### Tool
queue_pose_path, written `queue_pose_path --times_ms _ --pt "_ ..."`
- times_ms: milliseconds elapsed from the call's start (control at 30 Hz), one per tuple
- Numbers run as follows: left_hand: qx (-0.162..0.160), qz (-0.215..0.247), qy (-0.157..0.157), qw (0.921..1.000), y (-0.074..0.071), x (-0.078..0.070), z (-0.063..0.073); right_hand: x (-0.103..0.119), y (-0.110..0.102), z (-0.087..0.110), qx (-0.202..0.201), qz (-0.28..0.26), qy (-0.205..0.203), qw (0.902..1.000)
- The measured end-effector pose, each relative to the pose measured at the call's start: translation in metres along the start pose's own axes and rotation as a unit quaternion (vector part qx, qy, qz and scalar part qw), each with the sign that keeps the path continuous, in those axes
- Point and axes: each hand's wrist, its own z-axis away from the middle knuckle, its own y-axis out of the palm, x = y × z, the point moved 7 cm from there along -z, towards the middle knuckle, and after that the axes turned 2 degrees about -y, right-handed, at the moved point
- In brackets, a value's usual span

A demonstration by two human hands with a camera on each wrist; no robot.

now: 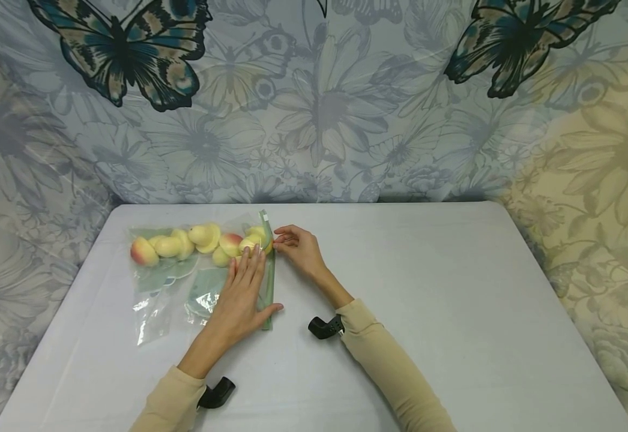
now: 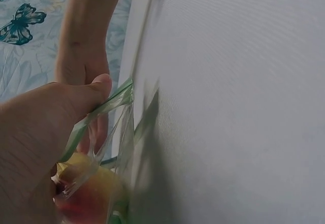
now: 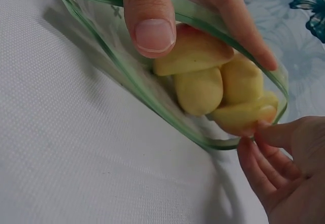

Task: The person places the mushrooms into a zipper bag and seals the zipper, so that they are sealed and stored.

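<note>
A clear zip bag (image 1: pixel 154 282) with a green strip (image 1: pixel 268 312) along its right end lies on the white table, holding several yellow and red peach-like fruits (image 1: pixel 168 246). Across the bag near that end rests my left hand (image 1: pixel 241 303), fingers straight and thumb spread past the strip. My right hand (image 1: pixel 301 253) pinches the far corner of the bag's mouth between thumb and fingertips. In the right wrist view the mouth gapes, showing fruits (image 3: pixel 199 92) inside, and the left thumb (image 3: pixel 154 36) hangs over the upper rim. The left wrist view shows that thumb against the green strip (image 2: pixel 76 135).
The white table (image 1: pixel 454 288) extends to the right of both hands. A cloth backdrop (image 1: pixel 314 120) with flowers and butterflies stands behind the table and at its sides. Black cameras (image 1: pixel 218 393) stick out from both wrists.
</note>
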Motion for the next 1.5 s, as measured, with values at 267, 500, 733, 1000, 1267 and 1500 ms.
queue_pose_path --times_ms 267,500,733,1000,1267,1500 --pt "0.010 0.008 -0.017 0.9998 0.000 -0.004 -0.004 -0.003 0.000 -0.001 -0.002 0.012 0.012 0.9999" --pt "0.008 0.022 -0.024 0.9994 -0.004 -0.012 -0.007 -0.005 -0.001 -0.002 -0.009 0.006 0.011 0.9999" --pt "0.006 0.018 -0.020 0.9996 -0.005 -0.018 -0.007 -0.008 -0.004 -0.003 -0.010 0.023 0.011 0.9996" --pt "0.014 0.004 -0.025 0.9996 -0.001 -0.022 -0.010 -0.013 -0.007 -0.002 -0.015 0.037 0.027 0.9988" --pt "0.008 -0.004 -0.033 0.9994 -0.003 -0.023 -0.011 -0.015 -0.017 -0.001 -0.021 0.034 0.031 0.9987" --pt "0.000 0.002 -0.035 0.9994 -0.004 -0.025 -0.012 -0.015 -0.029 -0.002 -0.034 0.028 0.042 0.9981"
